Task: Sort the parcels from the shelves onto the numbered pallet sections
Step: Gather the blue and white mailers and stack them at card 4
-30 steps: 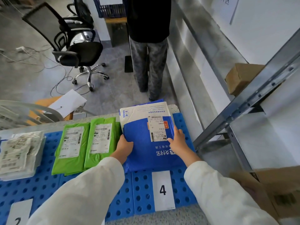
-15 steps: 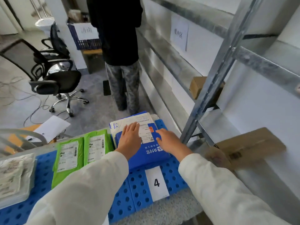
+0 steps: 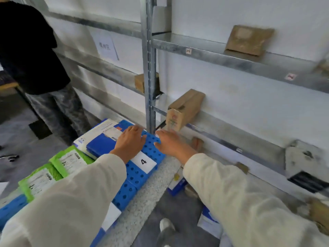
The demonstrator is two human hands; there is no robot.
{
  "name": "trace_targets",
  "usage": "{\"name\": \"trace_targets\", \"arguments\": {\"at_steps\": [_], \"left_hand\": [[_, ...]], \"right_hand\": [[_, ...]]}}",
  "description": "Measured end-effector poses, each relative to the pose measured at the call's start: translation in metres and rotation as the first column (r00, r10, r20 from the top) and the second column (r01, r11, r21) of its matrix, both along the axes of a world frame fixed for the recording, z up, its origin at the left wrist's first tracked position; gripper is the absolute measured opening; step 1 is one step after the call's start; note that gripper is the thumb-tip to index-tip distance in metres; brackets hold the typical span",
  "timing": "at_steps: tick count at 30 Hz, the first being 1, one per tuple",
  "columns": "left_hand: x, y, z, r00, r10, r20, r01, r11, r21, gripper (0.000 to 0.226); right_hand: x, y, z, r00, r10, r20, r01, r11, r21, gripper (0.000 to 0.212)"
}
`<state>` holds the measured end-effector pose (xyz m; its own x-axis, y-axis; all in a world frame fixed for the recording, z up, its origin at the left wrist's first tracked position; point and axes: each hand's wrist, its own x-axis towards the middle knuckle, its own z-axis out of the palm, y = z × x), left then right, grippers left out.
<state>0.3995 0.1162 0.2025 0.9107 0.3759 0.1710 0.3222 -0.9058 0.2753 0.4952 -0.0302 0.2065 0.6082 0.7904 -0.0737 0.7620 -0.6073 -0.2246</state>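
A blue and white parcel (image 3: 99, 139) lies flat on the blue perforated pallet (image 3: 135, 177), behind the white label marked 4 (image 3: 143, 161). My left hand (image 3: 130, 142) hovers open over the pallet just right of that parcel, holding nothing. My right hand (image 3: 170, 143) is open too, palm down, past the pallet's right edge near the shelf upright (image 3: 149, 68). Two green parcels (image 3: 70, 160) lie in the section to the left. On the metal shelves sit brown cardboard boxes: one (image 3: 185, 108) just above my right hand, another (image 3: 248, 40) a shelf higher.
A person in a black top (image 3: 30, 50) stands at the left beside the shelving. A small box (image 3: 139, 82) sits behind the upright. More parcels lie on the low shelf and floor (image 3: 179, 184) at the right. A grey packet (image 3: 302, 159) rests on the lower shelf.
Both hands have let go of the blue and white parcel, which stays on section 4, and have shifted right. My view has swung right toward the shelves.
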Motion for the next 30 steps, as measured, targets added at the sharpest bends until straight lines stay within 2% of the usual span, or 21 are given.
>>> {"name": "trace_targets", "arguments": {"at_steps": [6, 12, 18, 23, 30], "left_hand": [[-0.013, -0.089, 0.034, 0.979, -0.203, 0.005, 0.203, 0.978, 0.043, 0.037], [-0.003, -0.195, 0.056, 0.903, -0.429, 0.028, 0.424, 0.900, 0.104, 0.036], [0.005, -0.311, 0.057, 0.819, -0.572, 0.049, 0.560, 0.814, 0.153, 0.038], [-0.008, -0.406, 0.052, 0.735, -0.677, 0.040, 0.662, 0.729, 0.174, 0.038], [-0.058, -0.537, 0.034, 0.644, -0.765, 0.030, 0.759, 0.643, 0.106, 0.035]], "right_hand": [[-0.045, -0.115, 0.042, 0.977, -0.209, 0.036, 0.208, 0.977, 0.038, 0.049], [-0.071, -0.226, 0.060, 0.914, -0.399, 0.077, 0.390, 0.914, 0.111, 0.049], [-0.092, -0.335, 0.047, 0.812, -0.568, 0.132, 0.568, 0.822, 0.036, 0.054], [-0.129, -0.431, 0.037, 0.728, -0.681, 0.078, 0.676, 0.732, 0.091, 0.057], [-0.198, -0.569, 0.020, 0.562, -0.827, -0.013, 0.827, 0.562, 0.015, 0.054]]}}
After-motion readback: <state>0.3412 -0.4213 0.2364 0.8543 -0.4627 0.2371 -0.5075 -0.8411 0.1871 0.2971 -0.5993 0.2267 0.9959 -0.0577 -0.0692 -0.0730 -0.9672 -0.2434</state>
